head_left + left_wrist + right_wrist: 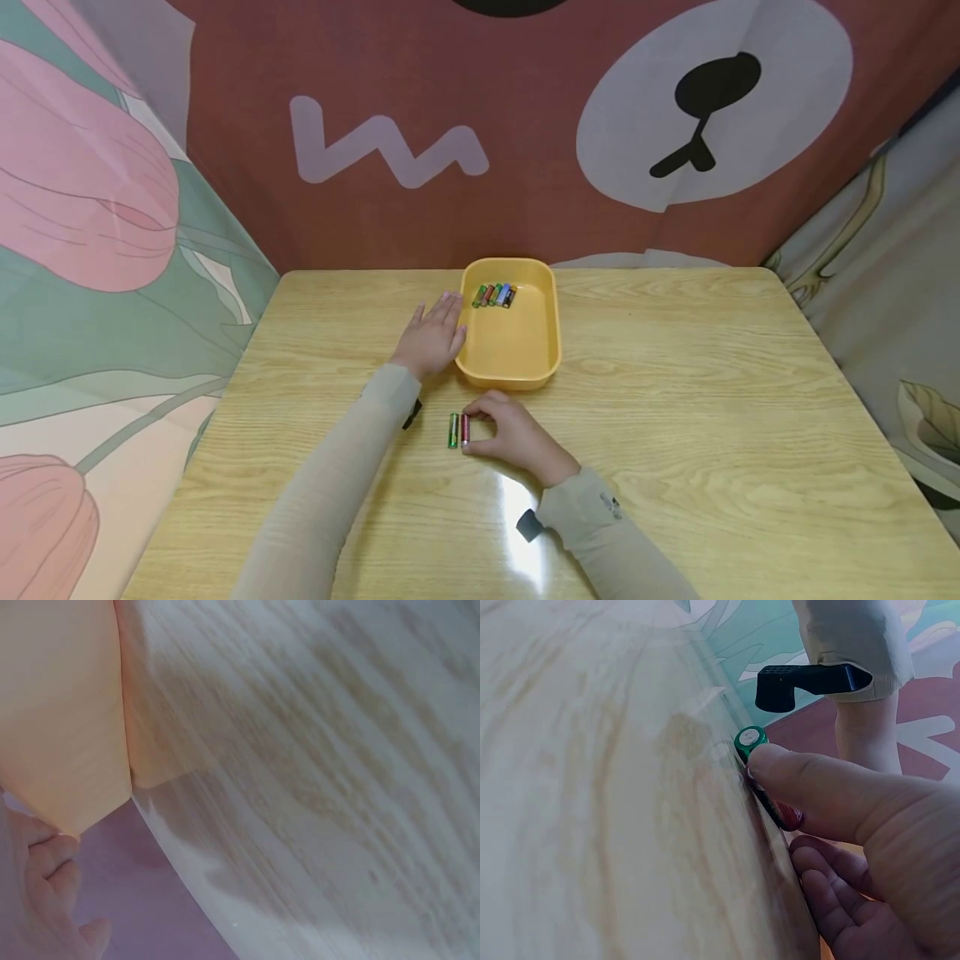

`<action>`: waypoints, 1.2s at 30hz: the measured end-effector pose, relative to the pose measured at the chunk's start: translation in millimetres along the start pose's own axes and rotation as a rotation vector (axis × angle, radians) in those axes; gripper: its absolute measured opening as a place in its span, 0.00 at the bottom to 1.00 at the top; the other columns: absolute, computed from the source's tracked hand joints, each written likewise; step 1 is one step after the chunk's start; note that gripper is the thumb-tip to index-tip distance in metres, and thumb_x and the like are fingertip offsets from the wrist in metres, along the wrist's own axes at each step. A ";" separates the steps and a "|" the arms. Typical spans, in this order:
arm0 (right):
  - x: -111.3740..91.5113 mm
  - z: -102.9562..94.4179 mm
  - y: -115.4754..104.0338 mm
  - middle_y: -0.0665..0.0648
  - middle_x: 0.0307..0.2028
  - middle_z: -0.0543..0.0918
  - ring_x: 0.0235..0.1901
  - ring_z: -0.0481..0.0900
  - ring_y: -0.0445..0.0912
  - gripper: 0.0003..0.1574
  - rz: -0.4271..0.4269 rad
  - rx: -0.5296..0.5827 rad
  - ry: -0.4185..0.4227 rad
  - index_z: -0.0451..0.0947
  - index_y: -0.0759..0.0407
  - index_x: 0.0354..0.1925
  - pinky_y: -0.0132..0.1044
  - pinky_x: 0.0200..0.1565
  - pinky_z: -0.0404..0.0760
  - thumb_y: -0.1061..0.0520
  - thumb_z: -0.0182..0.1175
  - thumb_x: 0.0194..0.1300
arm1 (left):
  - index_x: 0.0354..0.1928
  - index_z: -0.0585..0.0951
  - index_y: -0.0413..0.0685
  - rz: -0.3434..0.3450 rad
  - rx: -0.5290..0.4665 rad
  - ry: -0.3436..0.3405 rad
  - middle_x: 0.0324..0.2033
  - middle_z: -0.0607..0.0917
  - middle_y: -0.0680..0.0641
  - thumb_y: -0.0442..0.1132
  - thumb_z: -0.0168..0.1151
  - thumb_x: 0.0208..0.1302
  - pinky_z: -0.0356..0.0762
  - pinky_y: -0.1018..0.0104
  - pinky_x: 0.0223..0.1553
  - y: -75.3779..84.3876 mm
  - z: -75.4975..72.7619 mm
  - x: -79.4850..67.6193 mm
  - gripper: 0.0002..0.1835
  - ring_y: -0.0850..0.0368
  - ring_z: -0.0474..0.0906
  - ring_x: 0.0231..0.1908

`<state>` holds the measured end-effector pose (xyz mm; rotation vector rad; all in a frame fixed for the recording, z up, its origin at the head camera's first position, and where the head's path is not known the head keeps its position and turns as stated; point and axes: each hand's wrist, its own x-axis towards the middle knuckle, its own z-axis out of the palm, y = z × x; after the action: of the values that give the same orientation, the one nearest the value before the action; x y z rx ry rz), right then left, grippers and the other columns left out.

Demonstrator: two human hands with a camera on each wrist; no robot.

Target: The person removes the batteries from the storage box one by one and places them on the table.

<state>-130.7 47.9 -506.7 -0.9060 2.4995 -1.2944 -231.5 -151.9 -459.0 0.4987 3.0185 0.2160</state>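
- Pinching the red battery (465,428) by its two ends, the right hand (517,433) has its thumb at the near end and forefinger at the far end, the gap between them narrow, no longer than the battery.
- That battery lies on the table (712,400), near side of the tray (517,346); the green battery (453,431) lies just left of it, roughly parallel.
- Straight fingers on the left hand (431,337) rest along the tray's left side, holding nothing; the thumb is by the rim.
- Inside the tray, at its far left, a row of batteries (495,296) lies side by side, slightly slanted, in green, red, blue and dark wraps.
- For a good grip, I would press evenly on both ends, so the smooth battery does not tip or spin out.
- Lifting straight up seems safest, since a sideways nudge to the left could roll the green one.
- Light pressure from the left hand should be enough to steady the tray without shoving it.
- No brand can be read: the wraps are too small, and the mark on the green battery's end is too blurred.
- A small dark print (611,504) on the right sleeve (581,500) is likewise illegible.
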 end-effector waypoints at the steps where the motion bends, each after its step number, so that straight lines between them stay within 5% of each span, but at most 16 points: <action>1: 0.0 0.1 -0.2 0.51 0.47 0.80 0.47 0.79 0.46 0.30 0.000 -0.004 0.000 0.83 0.60 0.52 0.42 0.54 0.79 0.53 0.80 0.52 | 0.81 0.47 0.45 0.001 -0.002 0.001 0.80 0.50 0.47 0.51 0.35 0.82 0.40 0.46 0.78 0.0 0.1 0.0 0.34 0.52 0.42 0.79; 36: -4.3 -1.0 0.6 0.52 0.48 0.80 0.48 0.79 0.46 0.33 -0.016 0.014 0.008 0.82 0.60 0.55 0.42 0.55 0.79 0.55 0.80 0.52 | 0.81 0.44 0.45 -0.012 0.029 -0.074 0.80 0.47 0.46 0.62 0.29 0.80 0.35 0.45 0.77 6.6 -12.5 -2.5 0.39 0.53 0.38 0.79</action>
<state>-128.1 51.4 -507.0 -0.9209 2.4908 -1.3214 -228.3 -148.1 -445.5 0.4796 2.9559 0.1493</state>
